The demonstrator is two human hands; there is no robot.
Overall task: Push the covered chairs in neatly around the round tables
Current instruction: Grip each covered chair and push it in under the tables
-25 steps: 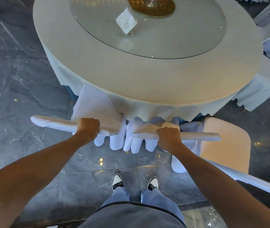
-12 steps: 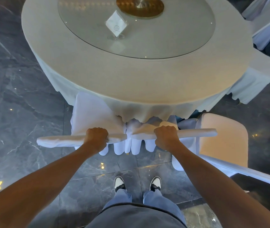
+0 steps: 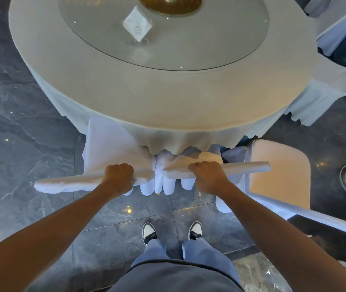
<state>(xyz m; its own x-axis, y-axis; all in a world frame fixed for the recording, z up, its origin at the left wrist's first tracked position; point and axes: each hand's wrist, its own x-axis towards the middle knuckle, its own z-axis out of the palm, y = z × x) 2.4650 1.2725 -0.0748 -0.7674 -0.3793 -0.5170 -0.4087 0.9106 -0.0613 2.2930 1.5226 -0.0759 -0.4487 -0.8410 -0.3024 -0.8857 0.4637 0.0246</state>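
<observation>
Chairs, 2 of them, white-covered, side by side at the near rim of the round table (image 3: 168, 106), seats partly under the tablecloth. Left hand (image 3: 118, 177) clamped on the left chair back (image 3: 62, 184), right hand (image 3: 207, 175) clamped on the right chair back (image 3: 248, 167). Best pushed evenly, both backs kept level and square to the rim, stopped short of bunching the cloth hem. Worth watching: third chair (image 3: 279, 171) just beside on the right.
</observation>
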